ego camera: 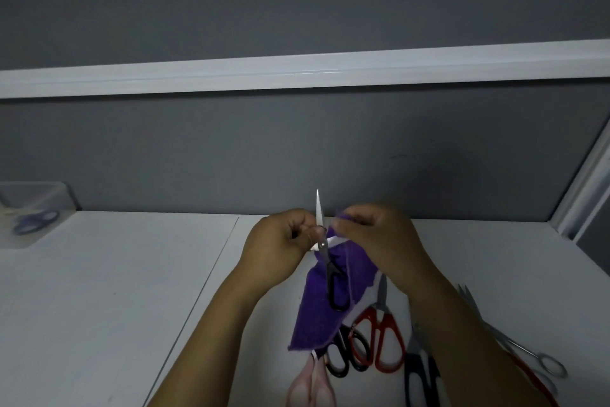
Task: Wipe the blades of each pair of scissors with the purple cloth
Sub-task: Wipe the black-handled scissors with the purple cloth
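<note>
My left hand (280,248) grips a small pair of black-handled scissors (325,253) near the pivot, blades open, one tip pointing up, black loops hanging down. My right hand (376,235) pinches the purple cloth (313,311) at its top edge, right beside the blades; the cloth hangs down behind the scissors to the desk. On the desk below lie several more scissors: a red-handled pair (384,337), a black-handled pair (346,357), a pink-handled pair (312,385), a dark blue pair (421,370) and an all-metal pair (515,344), partly hidden by my right forearm.
The white desk (115,291) meets a grey partition wall at the back, with a white post at the right. A clear plastic box (33,208) at the far left holds a blue-handled pair of scissors (33,221).
</note>
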